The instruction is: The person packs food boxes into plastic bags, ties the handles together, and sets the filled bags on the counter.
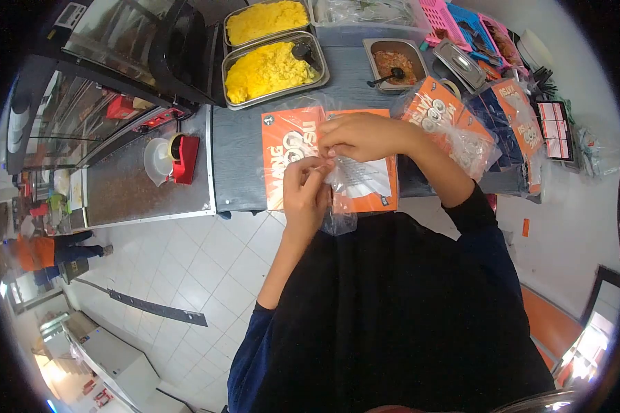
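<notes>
Both hands, L [306,196] & R [362,136], pinching clear plastic bag [348,180] over orange packets [291,155].

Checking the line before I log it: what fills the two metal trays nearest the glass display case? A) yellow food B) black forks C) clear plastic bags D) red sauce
A: both metal trays beside the glass display case hold heaped yellow food; the reddish sauce sits in a smaller pan farther right.
</notes>
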`<action>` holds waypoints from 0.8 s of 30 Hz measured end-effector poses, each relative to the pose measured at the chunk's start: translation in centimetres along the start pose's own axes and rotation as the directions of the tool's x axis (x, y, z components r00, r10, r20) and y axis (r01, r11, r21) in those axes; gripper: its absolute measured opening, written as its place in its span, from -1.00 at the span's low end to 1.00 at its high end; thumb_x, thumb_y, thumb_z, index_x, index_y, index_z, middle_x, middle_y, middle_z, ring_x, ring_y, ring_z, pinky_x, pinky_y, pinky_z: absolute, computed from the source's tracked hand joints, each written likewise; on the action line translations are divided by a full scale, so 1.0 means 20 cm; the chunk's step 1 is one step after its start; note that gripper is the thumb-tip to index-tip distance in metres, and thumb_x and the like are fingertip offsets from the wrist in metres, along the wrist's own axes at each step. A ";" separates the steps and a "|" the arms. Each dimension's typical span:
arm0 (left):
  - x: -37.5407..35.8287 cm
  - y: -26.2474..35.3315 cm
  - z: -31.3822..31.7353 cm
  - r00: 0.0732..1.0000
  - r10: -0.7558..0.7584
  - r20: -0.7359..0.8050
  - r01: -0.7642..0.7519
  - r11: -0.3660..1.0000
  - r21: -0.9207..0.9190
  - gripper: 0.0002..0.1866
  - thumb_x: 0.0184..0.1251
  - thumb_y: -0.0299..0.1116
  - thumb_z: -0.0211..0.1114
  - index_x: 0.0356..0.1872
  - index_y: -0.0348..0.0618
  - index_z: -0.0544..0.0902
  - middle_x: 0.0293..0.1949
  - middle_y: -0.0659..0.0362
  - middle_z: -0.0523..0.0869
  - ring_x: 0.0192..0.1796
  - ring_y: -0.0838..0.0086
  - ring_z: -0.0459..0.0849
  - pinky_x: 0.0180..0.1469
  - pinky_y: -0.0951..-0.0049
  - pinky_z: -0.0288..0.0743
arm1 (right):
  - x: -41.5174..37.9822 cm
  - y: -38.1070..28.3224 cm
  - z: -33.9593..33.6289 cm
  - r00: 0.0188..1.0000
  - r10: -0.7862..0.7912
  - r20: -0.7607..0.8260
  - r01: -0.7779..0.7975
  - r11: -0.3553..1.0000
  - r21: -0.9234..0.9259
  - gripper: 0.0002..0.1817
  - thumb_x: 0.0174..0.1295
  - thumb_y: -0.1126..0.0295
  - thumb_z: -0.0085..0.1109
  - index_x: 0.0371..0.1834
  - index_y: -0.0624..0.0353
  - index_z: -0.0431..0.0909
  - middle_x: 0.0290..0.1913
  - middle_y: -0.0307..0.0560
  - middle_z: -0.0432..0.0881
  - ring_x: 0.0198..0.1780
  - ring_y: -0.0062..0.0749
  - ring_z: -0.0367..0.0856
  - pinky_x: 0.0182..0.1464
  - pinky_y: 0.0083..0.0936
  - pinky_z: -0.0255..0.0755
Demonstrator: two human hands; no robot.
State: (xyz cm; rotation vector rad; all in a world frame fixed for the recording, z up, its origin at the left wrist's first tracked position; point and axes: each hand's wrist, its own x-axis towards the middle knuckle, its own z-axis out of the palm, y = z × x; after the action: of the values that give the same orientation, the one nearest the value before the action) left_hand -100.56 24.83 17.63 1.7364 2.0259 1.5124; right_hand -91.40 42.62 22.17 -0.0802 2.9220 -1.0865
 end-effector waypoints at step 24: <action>0.10 0.02 -0.10 0.990 -0.083 0.113 0.059 0.978 0.198 -0.80 -0.01 -0.51 0.30 -0.29 -0.08 0.67 -0.41 0.20 0.62 -0.26 0.39 0.57 -0.06 0.28 0.31 | -0.08 -0.05 0.15 0.908 0.030 -0.417 -0.019 0.999 0.031 -0.84 0.14 0.45 0.14 -0.23 0.22 0.61 -0.32 -0.08 0.49 -0.14 -0.19 0.49 -0.06 -0.32 0.36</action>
State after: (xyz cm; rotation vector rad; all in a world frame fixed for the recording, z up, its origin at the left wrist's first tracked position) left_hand -102.11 25.20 19.98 1.7520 2.2115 1.1929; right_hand -89.64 40.08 20.54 0.2195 3.2640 -1.2784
